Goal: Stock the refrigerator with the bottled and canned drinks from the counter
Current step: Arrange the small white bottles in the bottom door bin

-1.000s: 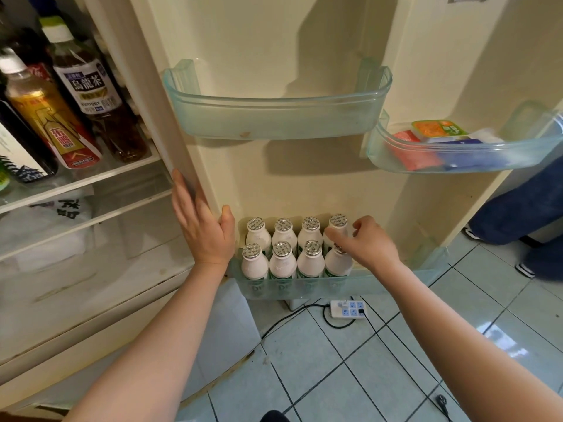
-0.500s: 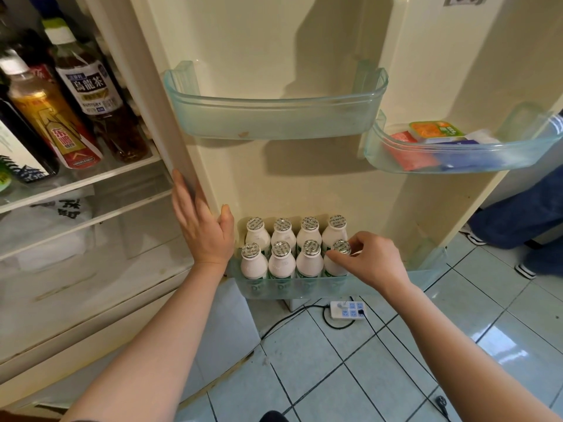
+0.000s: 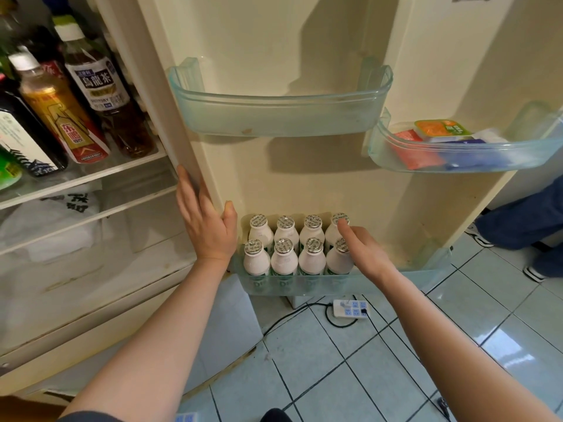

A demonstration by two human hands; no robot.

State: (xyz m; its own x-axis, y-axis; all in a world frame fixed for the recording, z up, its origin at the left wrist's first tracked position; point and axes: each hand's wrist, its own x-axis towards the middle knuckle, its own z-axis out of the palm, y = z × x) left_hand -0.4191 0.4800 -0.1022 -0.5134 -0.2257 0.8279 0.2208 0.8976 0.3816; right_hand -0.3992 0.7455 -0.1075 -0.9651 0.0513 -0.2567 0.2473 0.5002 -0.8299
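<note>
Several small white bottles with foil caps (image 3: 285, 257) stand in two rows in the bottom door bin (image 3: 396, 280) of the open refrigerator. My right hand (image 3: 364, 249) is beside the rightmost bottles, its index finger touching the foil cap of the back right bottle (image 3: 338, 220); it grips nothing. My left hand (image 3: 205, 223) lies flat and open against the door's hinge-side edge, just left of the bottles. On the fridge shelf at upper left stand tall tea bottles (image 3: 100, 95).
An empty door bin (image 3: 274, 117) hangs above the bottles; another bin (image 3: 457, 156) at right holds flat packets. A power strip (image 3: 350, 309) with cables lies on the tiled floor. Another person's legs (image 3: 524, 220) stand at far right. A white bag (image 3: 54, 220) sits in the lower compartment.
My right hand has shifted from the front right bottle's cap to the back right bottle's cap, with the index finger stretched out. My left hand has stayed on the door edge.
</note>
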